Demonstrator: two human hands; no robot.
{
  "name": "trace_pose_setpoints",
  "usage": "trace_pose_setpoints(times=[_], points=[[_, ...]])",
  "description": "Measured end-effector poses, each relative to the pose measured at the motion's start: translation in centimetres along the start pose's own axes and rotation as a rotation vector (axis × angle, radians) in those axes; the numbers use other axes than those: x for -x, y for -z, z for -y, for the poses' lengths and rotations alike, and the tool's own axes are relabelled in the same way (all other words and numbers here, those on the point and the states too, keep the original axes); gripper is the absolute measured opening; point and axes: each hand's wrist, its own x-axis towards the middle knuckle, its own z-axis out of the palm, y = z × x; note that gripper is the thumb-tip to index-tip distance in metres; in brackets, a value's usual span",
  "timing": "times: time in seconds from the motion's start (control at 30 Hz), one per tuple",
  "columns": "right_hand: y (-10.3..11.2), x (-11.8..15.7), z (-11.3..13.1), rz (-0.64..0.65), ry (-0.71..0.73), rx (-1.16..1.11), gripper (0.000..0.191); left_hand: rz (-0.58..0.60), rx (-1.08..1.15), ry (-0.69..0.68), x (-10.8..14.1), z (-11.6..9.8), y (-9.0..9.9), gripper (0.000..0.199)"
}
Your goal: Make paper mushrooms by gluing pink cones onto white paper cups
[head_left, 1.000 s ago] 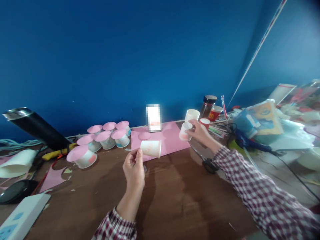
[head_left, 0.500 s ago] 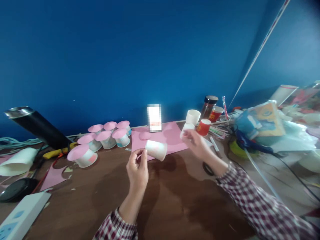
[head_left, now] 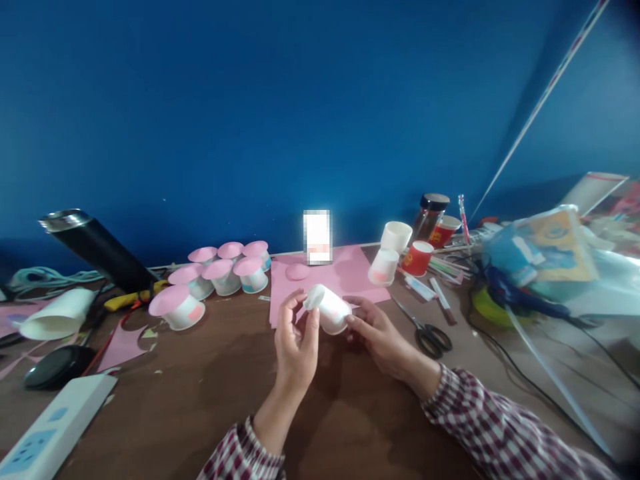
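White paper cup (head_left: 331,310) held at a tilt above the bench (head_left: 210,400), right by the near edge of a pink sheet (head_left: 350,273); narrow end points up-left, with faint pinkish print too blurry to read. Left hand (head_left: 297,337) has the narrow end pinched, right hand (head_left: 383,337) grips near the wide rim. Past the sheet's left edge sit seven upside-down cups (head_left: 221,283) with pink discs (head_left: 170,300) on top, insides hidden. By its right edge: upturned white cup (head_left: 384,268), red one (head_left: 418,260). Dark-lidded jar (head_left: 431,217) near the bench's back edge looks dark reddish inside.
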Motion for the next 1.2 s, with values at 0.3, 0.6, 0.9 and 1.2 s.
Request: trace_pose_setpoints(times=[0.3,0.6,0.9,1.2], points=[[0.0,0.0,-0.3,-0.025,-0.018,-0.063,0.045,0.034,0.1,0.124,-0.2,0.3,-0.2,0.04],[0.0,0.1,-0.2,-0.07,-0.036,-0.117,0.046,0.067,0.122,0.141,0.1,0.7,0.1,0.039],[-0.2,0.0,0.6,-0.119,-0.033,-0.155,0.028,0.176,0.11,0.107,0.5,-0.1,0.0,0.044],[0.3,-0.2,0.8,-0.146,0.092,-0.206,0.016,0.295,-0.033,0.088,1.3,0.9,-0.4,0.045]])
